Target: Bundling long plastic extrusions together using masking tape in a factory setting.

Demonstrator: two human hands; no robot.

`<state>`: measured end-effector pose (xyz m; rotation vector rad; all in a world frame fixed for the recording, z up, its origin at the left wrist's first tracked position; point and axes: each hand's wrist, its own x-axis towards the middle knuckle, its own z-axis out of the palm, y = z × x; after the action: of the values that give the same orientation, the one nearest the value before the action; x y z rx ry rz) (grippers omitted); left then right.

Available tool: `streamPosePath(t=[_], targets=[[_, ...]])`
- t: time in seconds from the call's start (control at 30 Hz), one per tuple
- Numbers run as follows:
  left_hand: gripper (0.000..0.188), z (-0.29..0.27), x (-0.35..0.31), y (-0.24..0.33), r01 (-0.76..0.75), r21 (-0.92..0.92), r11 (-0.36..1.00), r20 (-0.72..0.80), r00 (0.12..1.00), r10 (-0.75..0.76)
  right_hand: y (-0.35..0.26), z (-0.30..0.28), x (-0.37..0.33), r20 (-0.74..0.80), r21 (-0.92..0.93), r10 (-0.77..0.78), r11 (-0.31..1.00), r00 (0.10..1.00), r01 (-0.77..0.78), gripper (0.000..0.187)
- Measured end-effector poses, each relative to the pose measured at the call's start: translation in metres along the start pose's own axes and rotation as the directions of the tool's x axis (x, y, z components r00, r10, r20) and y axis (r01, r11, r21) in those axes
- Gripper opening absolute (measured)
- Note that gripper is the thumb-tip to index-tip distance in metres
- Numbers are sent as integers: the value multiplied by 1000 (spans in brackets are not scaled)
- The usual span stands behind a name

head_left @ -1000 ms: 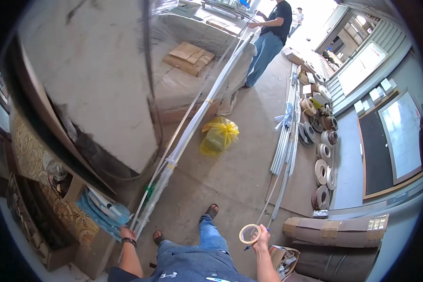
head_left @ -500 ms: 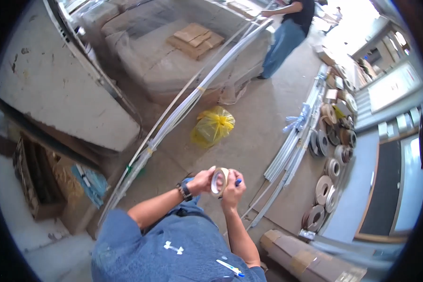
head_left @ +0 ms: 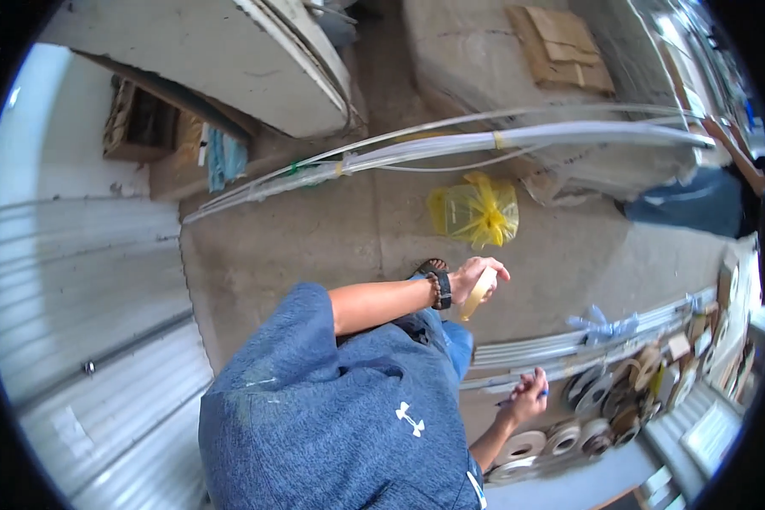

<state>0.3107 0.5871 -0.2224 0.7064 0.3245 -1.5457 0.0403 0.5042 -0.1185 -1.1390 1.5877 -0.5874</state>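
My left hand [head_left: 470, 285] is closed around a roll of cream-coloured tape [head_left: 479, 295], held edge-on in front of my body. My right hand [head_left: 527, 399] is lower and to the right, apart from the tape. Its fingers are curled around a slim pen [head_left: 543, 393], of which a blue end and a dark tip show. Beyond my left hand a tied yellow plastic bag [head_left: 474, 211] sits on the concrete floor. Behind the bag runs a long bundle of pale strips [head_left: 433, 151], bound with tape in places.
Another person [head_left: 697, 204] stands at the far right, hands at the bundle's end. A large wrapped stack [head_left: 476, 59] carries folded cardboard [head_left: 567, 49]. Several rolls of edging [head_left: 595, 398] and more long strips [head_left: 561, 347] lie to my right. A corrugated metal wall [head_left: 102, 314] is on my left.
My view has swung round to the right. My hands have parted: the left keeps the tape roll, while the right has drawn away with the pen.
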Motion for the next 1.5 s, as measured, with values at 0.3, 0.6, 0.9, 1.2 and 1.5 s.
streamPosePath(t=[0.3,0.6,0.9,1.2,1.5], targets=[[17,-79,-24,33,-485,452,749,-568,491,661,45,12,249,360,-267,319,936,877,-230,25],[30,-203,-139,80,514,705,489,-608,83,789,-7,137,269,463,-385,236,922,854,-47,27],[39,-554,-92,270,877,464,-124,-699,449,557,173,77,133,143,-843,181,537,973,24,25],[52,-780,-113,291,850,514,-114,-664,478,574,214,202,-26,-41,-883,473,395,880,-253,20],[50,-670,-172,331,745,665,56,-646,536,544,210,297,-23,-14,-637,556,635,831,-436,19]])
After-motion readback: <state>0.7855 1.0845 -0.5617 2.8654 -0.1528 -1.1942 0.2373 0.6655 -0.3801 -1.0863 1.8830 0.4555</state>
